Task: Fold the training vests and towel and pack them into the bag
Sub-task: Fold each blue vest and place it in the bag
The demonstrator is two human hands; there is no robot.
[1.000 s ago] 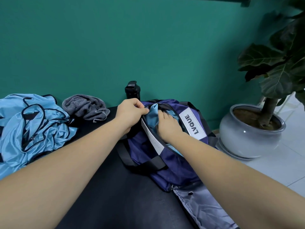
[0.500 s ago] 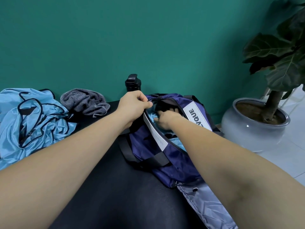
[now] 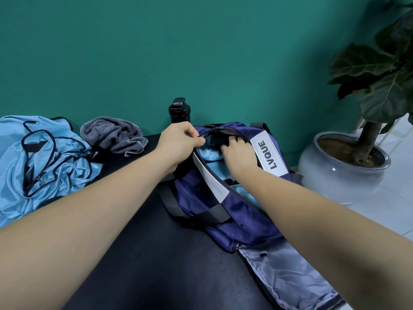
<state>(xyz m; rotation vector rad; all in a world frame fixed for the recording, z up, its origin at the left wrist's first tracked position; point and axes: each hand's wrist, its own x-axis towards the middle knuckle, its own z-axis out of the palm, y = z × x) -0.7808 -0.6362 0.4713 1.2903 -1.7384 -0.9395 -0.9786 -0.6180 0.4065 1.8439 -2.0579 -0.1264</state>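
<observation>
Left hand (image 3: 178, 142) is up at the far end of the navy bag (image 3: 223, 211), thumb and curled fingers pinching the dark rim of its opening and holding it wide. Right hand (image 3: 237, 153) is down inside that opening, knuckles up, fingers bent over and their tips buried out of sight, so whether they grasp anything I cannot tell. Under and beside that hand, light blue vest fabric (image 3: 210, 154) lies in the bag, showing on both sides of the wrist. The bag lies on the dark table (image 3: 156, 253), its white LVQUE strip (image 3: 268, 157) just right of the right hand, a pale grey lining flap (image 3: 286, 276) spilling out at the near end. Over on the left of the table, a crumpled heap of light blue vests (image 3: 44, 162) with black trim, unfolded, and beside it the grey striped towel (image 3: 111, 136), bunched up against the green wall. A black bottle (image 3: 179, 109) stands upright just behind the left hand. On the floor to the right, a potted plant (image 3: 335, 175).
</observation>
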